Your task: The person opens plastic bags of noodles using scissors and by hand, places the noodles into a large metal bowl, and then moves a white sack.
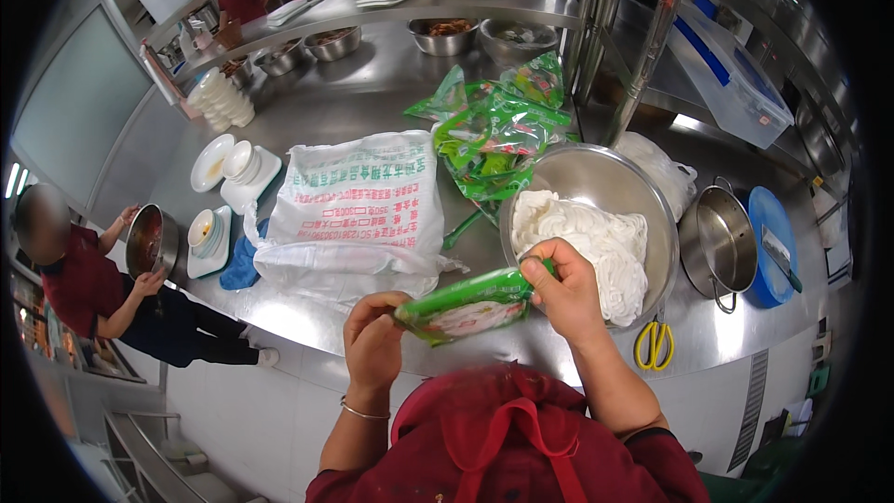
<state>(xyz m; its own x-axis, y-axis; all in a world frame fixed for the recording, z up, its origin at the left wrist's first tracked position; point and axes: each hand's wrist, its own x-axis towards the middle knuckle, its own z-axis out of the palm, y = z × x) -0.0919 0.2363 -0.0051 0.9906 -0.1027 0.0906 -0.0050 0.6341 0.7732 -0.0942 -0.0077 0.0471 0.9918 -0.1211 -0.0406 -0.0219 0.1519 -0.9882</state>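
Between my two hands is a green plastic food packet (pixel 468 307) with white contents showing through. My left hand (pixel 377 332) grips its left end, and my right hand (pixel 562 286) pinches its upper right corner. Just beyond my right hand stands a large steel bowl (pixel 646 206) with white noodles (pixel 587 244) heaped in it. Yellow-handled scissors (pixel 654 346) lie by the bowl's near side, their blades partly hidden. A pile of crumpled green packets (pixel 496 126) rests behind the bowl. Left of it lies a white printed plastic sack (pixel 356 195).
A co-worker (pixel 91 279) at the left holds a steel pot (pixel 152 241). Stacked dishes (pixel 209 234) and a blue cloth (pixel 243 258) sit beyond the sack. To the right are a steel pot (pixel 719 237) and a knife (pixel 781 255) on a blue lid (pixel 768 279). A shelf (pixel 335 17) crosses above.
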